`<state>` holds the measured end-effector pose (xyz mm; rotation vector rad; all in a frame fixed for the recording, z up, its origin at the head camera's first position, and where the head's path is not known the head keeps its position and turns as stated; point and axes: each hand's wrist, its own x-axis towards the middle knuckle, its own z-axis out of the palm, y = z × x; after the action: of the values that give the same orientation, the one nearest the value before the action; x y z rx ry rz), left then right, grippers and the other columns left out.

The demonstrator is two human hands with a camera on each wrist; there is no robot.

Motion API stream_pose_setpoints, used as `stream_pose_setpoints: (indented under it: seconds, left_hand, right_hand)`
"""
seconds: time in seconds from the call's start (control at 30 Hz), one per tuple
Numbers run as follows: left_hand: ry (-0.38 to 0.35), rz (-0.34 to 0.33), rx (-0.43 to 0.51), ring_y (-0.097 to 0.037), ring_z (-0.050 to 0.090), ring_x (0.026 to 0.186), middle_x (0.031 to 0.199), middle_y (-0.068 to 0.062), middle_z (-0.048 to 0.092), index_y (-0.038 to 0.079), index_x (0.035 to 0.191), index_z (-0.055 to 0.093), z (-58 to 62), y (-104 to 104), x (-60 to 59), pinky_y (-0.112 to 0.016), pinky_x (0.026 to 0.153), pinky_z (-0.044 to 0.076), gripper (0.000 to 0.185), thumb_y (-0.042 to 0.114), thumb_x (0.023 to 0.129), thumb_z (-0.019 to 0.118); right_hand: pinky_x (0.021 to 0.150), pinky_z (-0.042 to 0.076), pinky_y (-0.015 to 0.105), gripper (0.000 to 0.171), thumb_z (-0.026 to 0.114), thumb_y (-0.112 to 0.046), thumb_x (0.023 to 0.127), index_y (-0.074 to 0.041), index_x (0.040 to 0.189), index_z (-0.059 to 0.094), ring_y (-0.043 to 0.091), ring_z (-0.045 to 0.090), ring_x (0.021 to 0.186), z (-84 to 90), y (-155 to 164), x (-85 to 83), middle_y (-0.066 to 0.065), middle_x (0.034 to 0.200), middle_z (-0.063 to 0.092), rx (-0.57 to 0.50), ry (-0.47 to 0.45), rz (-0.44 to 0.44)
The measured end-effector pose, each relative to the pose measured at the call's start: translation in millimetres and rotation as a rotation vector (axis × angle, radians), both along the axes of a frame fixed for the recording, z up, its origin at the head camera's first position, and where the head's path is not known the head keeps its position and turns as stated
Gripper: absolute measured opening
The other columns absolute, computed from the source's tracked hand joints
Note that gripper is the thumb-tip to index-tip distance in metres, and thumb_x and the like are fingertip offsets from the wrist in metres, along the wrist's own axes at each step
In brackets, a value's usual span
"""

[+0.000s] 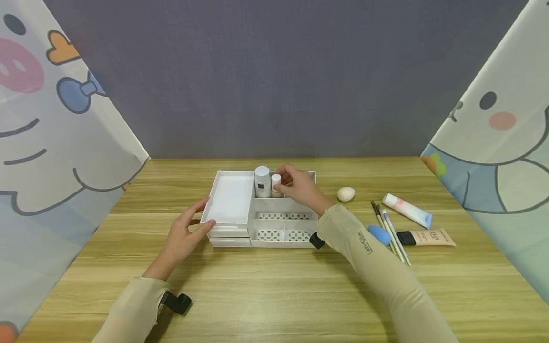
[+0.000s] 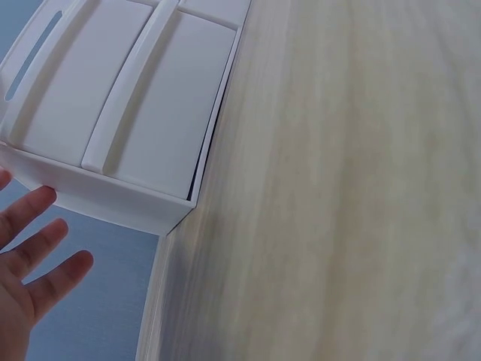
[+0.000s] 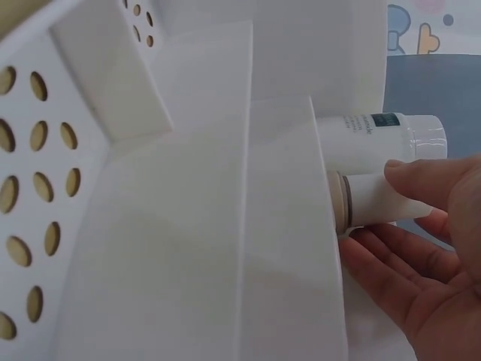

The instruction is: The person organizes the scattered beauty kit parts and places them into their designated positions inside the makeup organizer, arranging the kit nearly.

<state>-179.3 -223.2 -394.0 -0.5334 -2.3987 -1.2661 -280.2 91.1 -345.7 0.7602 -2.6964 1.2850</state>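
A white desktop organizer (image 1: 229,197) stands on the table, with a flat tray top over drawers at its left and compartments at its right. My left hand (image 1: 183,233) rests against its left side, fingers extended and spread in the left wrist view, near the drawer fronts (image 2: 161,105). My right hand (image 1: 302,188) pinches a small bottle (image 3: 383,199) with a white cap and beige base between thumb and fingers. This bottle stands upright in the back compartment, its lower part hidden behind the divider. Right beside it stands a larger white bottle (image 1: 262,181).
Right of the organizer lie an egg-shaped cream sponge (image 1: 345,194), a blue makeup sponge (image 1: 379,234), several makeup brushes (image 1: 392,233), a white-pink-blue tube (image 1: 407,209) and a beige tube with black cap (image 1: 429,237). A grey panel (image 1: 283,85) closes the table's back.
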Motion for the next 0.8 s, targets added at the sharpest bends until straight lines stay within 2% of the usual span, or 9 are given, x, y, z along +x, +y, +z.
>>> stream_pose_setpoints:
  seconds: [0.17, 0.47, 0.6, 0.8]
  left_hand:
    - [-0.007, 0.001, 0.001, -0.032, 0.054, 0.121, 0.137, -0.019, 0.058, 0.003, 0.144, 0.051, 0.8, 0, 0.5, -0.018, 0.084, 0.047, 0.058, 0.002, 0.089, 0.071]
    - [-0.018, 0.006, -0.005, -0.032, 0.054, 0.122, 0.137, -0.019, 0.058, 0.003, 0.144, 0.05, 1.4, 0, 0.2, -0.021, 0.084, 0.048, 0.058, 0.003, 0.09, 0.07]
    - [-0.016, 0.006, -0.012, -0.032, 0.054, 0.121, 0.137, -0.019, 0.057, 0.003, 0.144, 0.051, 1.2, 0, -0.2, -0.027, 0.084, 0.05, 0.058, 0.003, 0.09, 0.071]
    - [-0.018, 0.003, -0.007, -0.031, 0.054, 0.121, 0.138, -0.019, 0.057, 0.003, 0.144, 0.051, 0.6, 0, -0.4, -0.02, 0.084, 0.048, 0.058, 0.003, 0.089, 0.071]
  right_hand:
    - [0.084, 0.054, 0.035, 0.034, 0.073, -0.013, 0.091, -0.003, 0.121, 0.058, 0.024, 0.066, 0.095, 3.6, 3, 2.5, 0.011, 0.104, 0.068, -0.038, 0.001, -0.005]
    - [0.084, 0.055, 0.038, 0.039, 0.074, -0.008, 0.089, 0.002, 0.123, 0.058, 0.029, 0.066, 0.094, 11.5, 17, 5.9, 0.014, 0.101, 0.068, -0.097, 0.089, -0.012]
    - [0.085, 0.055, 0.038, 0.039, 0.073, -0.009, 0.09, 0.001, 0.123, 0.056, 0.029, 0.066, 0.094, 19.0, 25, 12.5, 0.015, 0.102, 0.067, -0.099, 0.087, -0.024]
    - [0.087, 0.054, 0.041, 0.041, 0.073, -0.01, 0.091, 0.002, 0.125, 0.055, 0.028, 0.065, 0.096, 26.0, 35, 19.6, 0.02, 0.105, 0.065, -0.106, 0.074, -0.012]
